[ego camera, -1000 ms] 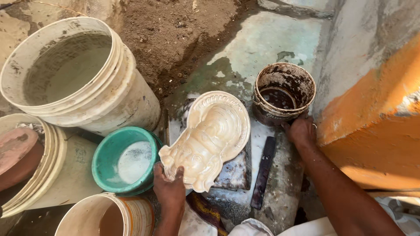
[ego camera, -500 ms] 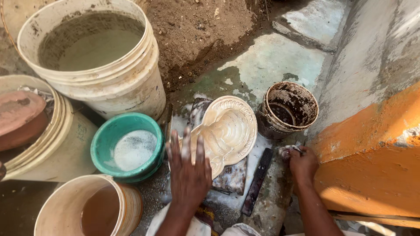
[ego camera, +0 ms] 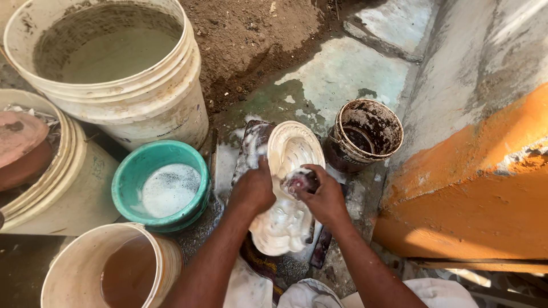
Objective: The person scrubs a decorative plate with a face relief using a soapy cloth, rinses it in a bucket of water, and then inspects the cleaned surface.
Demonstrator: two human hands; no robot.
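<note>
White plaster cast (ego camera: 288,188), oval-rimmed at the far end and lumpy at the near end, flat on a dark wet slab (ego camera: 251,145) on the ground. Left hand (ego camera: 254,191) pressed on the cast's left edge, fingers curled down over the rim, thumb side toward the middle. Right hand (ego camera: 325,197) just right of it, fingers closed round a small dark, foamy scrubbing pad (ego camera: 299,182) held against the cast's surface.

Just right of the cast: a grimy brown tin (ego camera: 365,134), open-topped, dark inside. Just left of the cast: a teal bowl (ego camera: 160,185) with soapy white liquid. Beyond the bowl, far left of the cast: a large white bucket (ego camera: 114,68) of murky water. Nearer than the bowl: a cream bucket (ego camera: 108,271) with brownish water. At the left frame edge: another white bucket (ego camera: 51,177) with a reddish disc on top. Right of the tin: an orange-painted wall (ego camera: 474,194).
</note>
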